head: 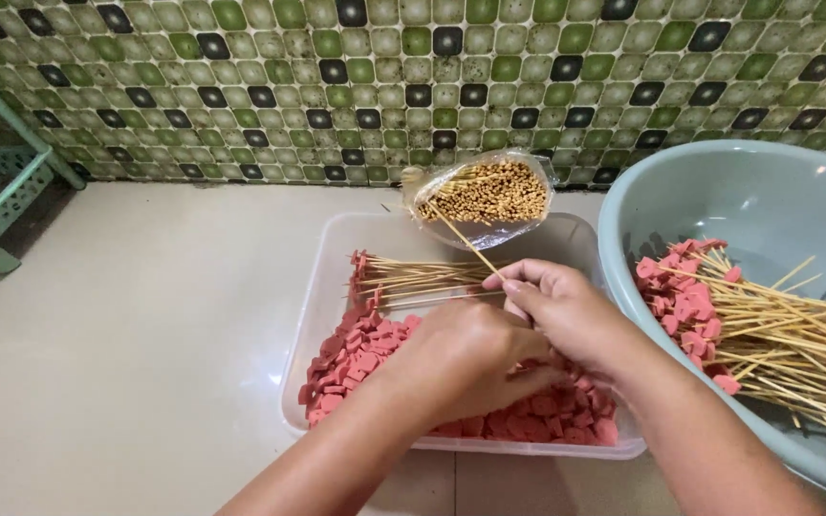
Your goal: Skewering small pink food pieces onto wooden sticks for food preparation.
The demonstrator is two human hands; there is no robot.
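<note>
Both hands together over tray (322, 287): right hand (566, 311) pinching skewer (461, 239), pointing away toward bag of sticks (485, 196); left hand (461, 358) closed on sausage pieces (356, 358), content hidden.

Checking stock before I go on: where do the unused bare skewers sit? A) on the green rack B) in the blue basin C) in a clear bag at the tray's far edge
C: the bare skewers stand bundled in a clear bag at the far edge of the tray.
</note>
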